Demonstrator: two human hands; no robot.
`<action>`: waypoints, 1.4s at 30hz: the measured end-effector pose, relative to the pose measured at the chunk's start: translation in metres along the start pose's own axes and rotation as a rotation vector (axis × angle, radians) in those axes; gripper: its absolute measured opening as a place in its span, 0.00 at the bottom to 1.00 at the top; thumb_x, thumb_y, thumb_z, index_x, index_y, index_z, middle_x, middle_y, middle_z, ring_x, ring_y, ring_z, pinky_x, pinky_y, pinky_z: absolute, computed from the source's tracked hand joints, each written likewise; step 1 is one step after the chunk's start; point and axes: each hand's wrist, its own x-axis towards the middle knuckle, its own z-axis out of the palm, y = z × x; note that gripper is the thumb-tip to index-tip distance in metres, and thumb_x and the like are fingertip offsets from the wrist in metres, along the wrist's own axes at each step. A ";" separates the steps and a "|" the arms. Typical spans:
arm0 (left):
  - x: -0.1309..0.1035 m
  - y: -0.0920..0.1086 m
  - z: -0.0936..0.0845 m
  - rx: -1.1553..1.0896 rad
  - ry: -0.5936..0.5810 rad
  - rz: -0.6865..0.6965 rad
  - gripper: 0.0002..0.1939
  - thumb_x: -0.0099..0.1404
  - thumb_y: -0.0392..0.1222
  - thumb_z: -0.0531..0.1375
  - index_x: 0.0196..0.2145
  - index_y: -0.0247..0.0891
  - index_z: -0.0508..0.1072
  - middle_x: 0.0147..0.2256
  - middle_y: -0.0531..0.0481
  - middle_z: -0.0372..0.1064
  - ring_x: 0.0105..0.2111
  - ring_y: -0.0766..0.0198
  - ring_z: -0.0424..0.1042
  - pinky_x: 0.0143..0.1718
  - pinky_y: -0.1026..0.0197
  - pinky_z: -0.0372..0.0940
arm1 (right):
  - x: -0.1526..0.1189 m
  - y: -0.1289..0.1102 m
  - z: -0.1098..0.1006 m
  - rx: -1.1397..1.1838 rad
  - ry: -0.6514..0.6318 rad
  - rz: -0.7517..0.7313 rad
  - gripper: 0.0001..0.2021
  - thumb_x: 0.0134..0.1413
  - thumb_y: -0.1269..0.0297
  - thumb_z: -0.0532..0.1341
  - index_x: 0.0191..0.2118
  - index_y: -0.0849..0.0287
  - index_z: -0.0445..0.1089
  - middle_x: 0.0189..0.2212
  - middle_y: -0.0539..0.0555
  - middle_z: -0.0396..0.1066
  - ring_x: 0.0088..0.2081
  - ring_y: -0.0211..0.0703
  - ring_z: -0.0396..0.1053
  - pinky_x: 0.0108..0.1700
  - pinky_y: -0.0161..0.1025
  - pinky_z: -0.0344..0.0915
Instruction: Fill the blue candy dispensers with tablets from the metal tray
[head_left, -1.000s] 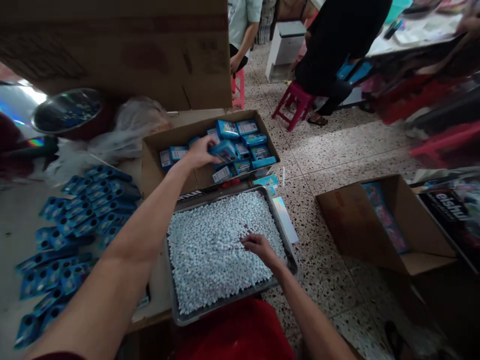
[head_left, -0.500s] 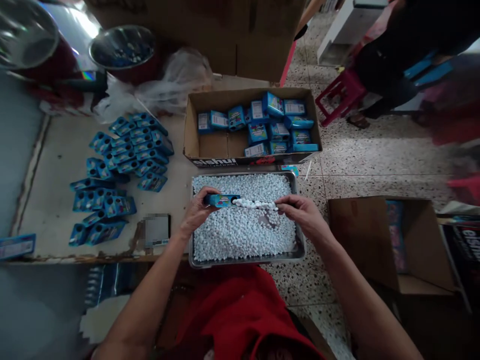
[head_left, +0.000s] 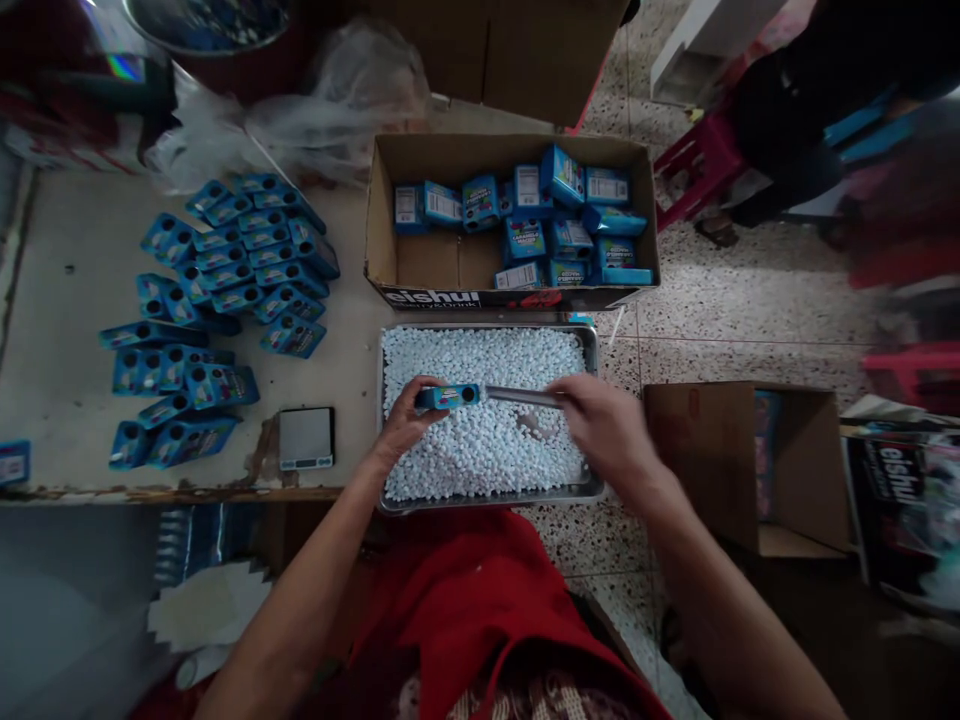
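Observation:
My left hand (head_left: 409, 420) is closed round a small blue candy box (head_left: 455, 397), held on its side above the tray. A dark round hole shows near the box's right end. My right hand (head_left: 604, 420), slightly blurred, is closed on the end of a narrow metal scoop (head_left: 523, 396). The scoop points left, its tip just right of the box, and bare grey metal shows along it. Below both hands, a metal tray (head_left: 598, 350) holds a thick layer of small white candies (head_left: 465, 460).
A cardboard carton (head_left: 427, 290) of blue boxes stands behind the tray. On the table at left are many blue boxes with holes (head_left: 225, 270), a small scale (head_left: 306, 438) and a plastic bag (head_left: 360, 90). An open carton (head_left: 697, 450) sits right; a person (head_left: 810, 110) is beyond.
The scoop was heaped with white candies at the box's hole; now its bare metal shows. My right hand has turned and shifted slightly right. The left hand still holds the box.

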 end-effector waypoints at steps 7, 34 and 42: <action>-0.012 -0.001 -0.031 0.023 0.151 -0.076 0.24 0.56 0.44 0.69 0.47 0.43 0.66 0.47 0.47 0.74 0.47 0.55 0.75 0.55 0.51 0.68 | -0.038 0.196 0.032 0.035 0.249 0.429 0.14 0.56 0.61 0.59 0.39 0.60 0.82 0.34 0.59 0.81 0.35 0.52 0.77 0.40 0.43 0.67; -0.021 0.053 0.004 0.532 0.024 0.129 0.20 0.61 0.30 0.59 0.51 0.38 0.70 0.50 0.43 0.74 0.51 0.51 0.73 0.54 0.52 0.67 | 0.038 0.008 0.020 0.549 -0.100 0.151 0.09 0.54 0.64 0.64 0.36 0.57 0.82 0.28 0.52 0.79 0.29 0.40 0.71 0.33 0.38 0.65; -0.012 0.042 0.024 0.534 0.003 0.136 0.19 0.60 0.28 0.58 0.49 0.38 0.71 0.47 0.42 0.74 0.49 0.52 0.73 0.52 0.53 0.67 | 0.034 -0.041 -0.013 0.027 -0.050 -0.021 0.13 0.53 0.74 0.60 0.36 0.56 0.83 0.33 0.56 0.82 0.37 0.49 0.77 0.44 0.45 0.69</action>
